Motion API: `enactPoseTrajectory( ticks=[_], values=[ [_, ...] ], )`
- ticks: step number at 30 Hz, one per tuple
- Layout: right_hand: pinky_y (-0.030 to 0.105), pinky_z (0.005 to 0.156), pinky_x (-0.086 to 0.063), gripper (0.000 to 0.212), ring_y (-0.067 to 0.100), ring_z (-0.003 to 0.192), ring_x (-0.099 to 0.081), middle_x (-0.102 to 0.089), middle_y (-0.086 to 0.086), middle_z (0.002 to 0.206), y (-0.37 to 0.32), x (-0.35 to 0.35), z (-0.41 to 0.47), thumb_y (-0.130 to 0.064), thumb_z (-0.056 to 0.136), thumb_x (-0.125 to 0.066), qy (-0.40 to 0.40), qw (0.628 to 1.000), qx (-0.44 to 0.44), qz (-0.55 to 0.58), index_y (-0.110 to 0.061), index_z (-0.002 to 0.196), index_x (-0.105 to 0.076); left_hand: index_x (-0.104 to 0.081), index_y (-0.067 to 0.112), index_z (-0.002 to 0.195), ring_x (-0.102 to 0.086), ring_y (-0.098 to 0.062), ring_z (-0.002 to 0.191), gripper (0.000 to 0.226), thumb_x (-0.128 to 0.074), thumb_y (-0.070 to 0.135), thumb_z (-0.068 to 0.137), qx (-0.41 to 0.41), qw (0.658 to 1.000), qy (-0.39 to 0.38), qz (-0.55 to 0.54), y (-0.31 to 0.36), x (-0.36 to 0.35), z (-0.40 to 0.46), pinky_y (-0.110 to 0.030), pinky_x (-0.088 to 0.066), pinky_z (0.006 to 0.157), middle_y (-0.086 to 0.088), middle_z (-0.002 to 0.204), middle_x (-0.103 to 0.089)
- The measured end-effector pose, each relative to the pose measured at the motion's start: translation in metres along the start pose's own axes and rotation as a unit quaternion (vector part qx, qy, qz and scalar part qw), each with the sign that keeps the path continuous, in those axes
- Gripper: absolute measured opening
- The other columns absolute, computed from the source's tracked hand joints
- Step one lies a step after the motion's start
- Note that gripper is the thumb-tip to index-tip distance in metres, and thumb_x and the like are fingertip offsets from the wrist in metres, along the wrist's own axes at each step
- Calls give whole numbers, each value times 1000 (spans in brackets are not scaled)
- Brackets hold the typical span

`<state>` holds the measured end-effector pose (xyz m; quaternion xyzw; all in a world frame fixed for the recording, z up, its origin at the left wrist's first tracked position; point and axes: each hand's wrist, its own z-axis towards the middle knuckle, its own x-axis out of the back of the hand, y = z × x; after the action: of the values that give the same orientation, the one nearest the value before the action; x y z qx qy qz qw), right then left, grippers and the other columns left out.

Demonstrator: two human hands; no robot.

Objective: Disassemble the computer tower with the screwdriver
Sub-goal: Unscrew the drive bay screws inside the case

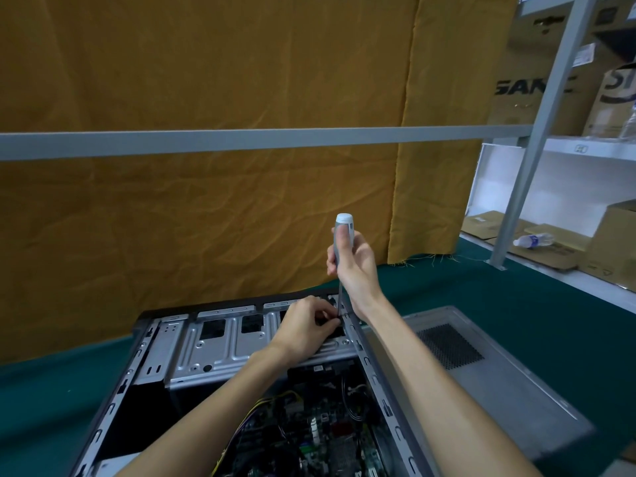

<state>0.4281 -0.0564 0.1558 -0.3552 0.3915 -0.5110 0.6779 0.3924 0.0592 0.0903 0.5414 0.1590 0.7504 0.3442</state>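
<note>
Nearest the camera, the motherboard [309, 438] is seen at the bottom of the opened computer tower [165, 352], with yellow and black cables [275, 399] strung across it. The tower is laid on its side on the green surface [516, 304], open face up, and its removed side panel [481, 373] is laid flat just beside it on the right.

Further in, the silver drive cage [213, 349] is reached by both forearms. The left hand [306, 327] is set at the cage's far right corner, its fingers curled and pinched around something small and dark at the tool's tip; what exactly is pinched cannot be told. The screwdriver [342, 242] is held almost upright by the right hand [354, 263], its grip wrapped around the grey handle with the thumb laid along it, just under the white cap. The shaft is run down to the tower's far right edge, where the tip is met by the left fingers.

The step in hand is judged to be the loosening of 1 screw at the cage corner, with the tip steadied by the left hand. Next, downward pressure and a turn of the handle are called for, the shaft kept vertical so the head is not slipped.

Beyond, an ochre curtain [223, 201] and a grey rail [241, 141] are seen, with cardboard boxes [537, 84] shelved at far right.
</note>
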Motion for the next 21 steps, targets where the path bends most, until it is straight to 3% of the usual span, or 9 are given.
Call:
enactPoseTrajectory(
  ticks=[3,7,9,12,14,16,18,21],
  values=[
    [26,53,-43,48,10,53,-49,-55,-4,64,0,-1,-1,-55,90,-62,3,1000,0,4,-9,100,-50,-77,17,99,-62,-10,84,11,-73,24,91,3,1000,1,-4,1,0,0,-26,-51,79,7,90,-66],
    [28,48,-41,62,15,51,-50,-56,5,67,-2,-5,1,-57,99,-39,-22,1000,2,3,-3,95,-70,-78,16,91,-62,-9,80,12,-75,27,90,14,1000,6,-4,2,-1,1,-30,-52,75,7,86,-68],
    [26,44,-35,62,13,49,-44,-50,3,65,-8,-7,3,-58,98,-38,-21,1000,8,17,-6,98,-70,-79,17,89,-62,-4,77,11,-76,28,89,20,1000,12,-8,3,-1,1,-28,-52,73,11,83,-67],
    [18,44,-32,56,8,50,-36,-42,-3,64,-16,-1,6,-56,93,-57,-13,999,38,17,-1,100,-63,-80,23,83,-63,-2,73,9,-77,30,89,19,999,21,-22,5,2,-1,-21,-51,68,16,77,-68],
    [16,51,-38,44,5,54,-41,-46,-9,64,-17,10,8,-44,90,-74,-14,997,56,-60,-2,97,-63,-80,21,81,-65,-3,68,13,-77,30,89,35,994,70,-82,7,7,-1,-22,-51,64,11,74,-73],
    [17,56,-40,24,2,57,-45,-51,-13,65,-14,22,4,-30,86,-79,-41,980,50,-186,-10,90,-68,-81,15,80,-66,-3,66,17,-76,28,89,98,963,121,-219,8,13,0,-23,-51,66,3,75,-76],
    [26,55,-40,18,5,56,-45,-55,-6,62,-4,31,-6,-27,84,-79,-93,952,44,-288,-13,82,-68,-81,13,79,-67,-2,72,23,-74,32,91,167,922,119,-329,8,16,-1,-17,-51,69,1,78,-77],
    [38,57,-49,13,6,61,-57,-67,-6,69,7,37,-23,-31,83,-80,-118,932,66,-336,-21,78,-73,-75,15,67,-61,0,63,33,-71,35,93,208,895,89,-385,8,16,-6,-9,-45,60,6,68,-69]
  ],
)
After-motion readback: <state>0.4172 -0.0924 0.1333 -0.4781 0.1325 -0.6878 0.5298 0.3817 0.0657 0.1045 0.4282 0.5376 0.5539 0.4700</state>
